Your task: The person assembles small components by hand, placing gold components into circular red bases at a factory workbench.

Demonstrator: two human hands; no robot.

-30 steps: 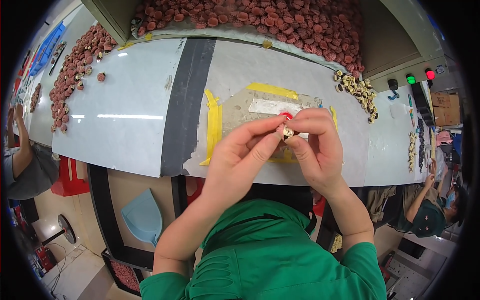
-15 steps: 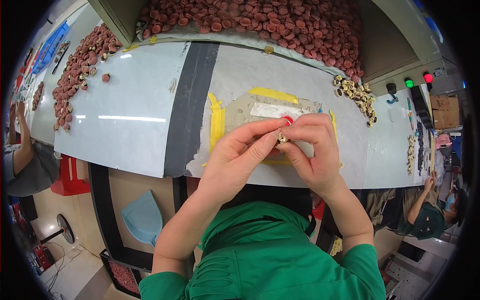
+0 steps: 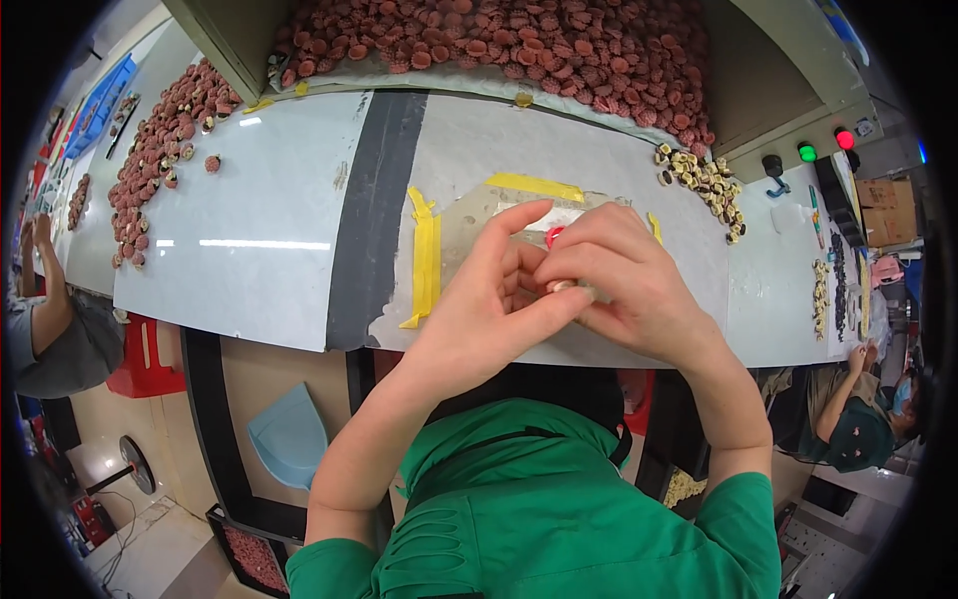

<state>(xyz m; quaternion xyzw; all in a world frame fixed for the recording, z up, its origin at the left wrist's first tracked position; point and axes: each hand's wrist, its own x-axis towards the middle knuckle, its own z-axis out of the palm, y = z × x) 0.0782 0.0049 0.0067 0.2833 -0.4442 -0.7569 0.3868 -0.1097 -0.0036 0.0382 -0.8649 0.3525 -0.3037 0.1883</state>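
Observation:
My left hand and my right hand meet above the worktable, thumbs and fingertips together. The left index finger points up while its other fingers curl in. My right fingers bend over the fingertips of the left. Between them shows a small pale bit, mostly covered, so its kind is unclear. Just beyond my right fingers is a small red ring-shaped thing; whether it touches them I cannot tell. Under the hands lies a greyish work patch edged with yellow tape.
Dull-red bumpy cups fill a bin at the back. Small cream-and-dark pieces lie at right. Dull-red pieces, some cream-bottomed, form a pile at left. A blue dustpan is below the table. Co-workers sit at both sides.
My right hand has turned and closed over the left fingertips, covering the small cream-and-dark piece that showed there before. My left index finger has lifted away from the pinch.

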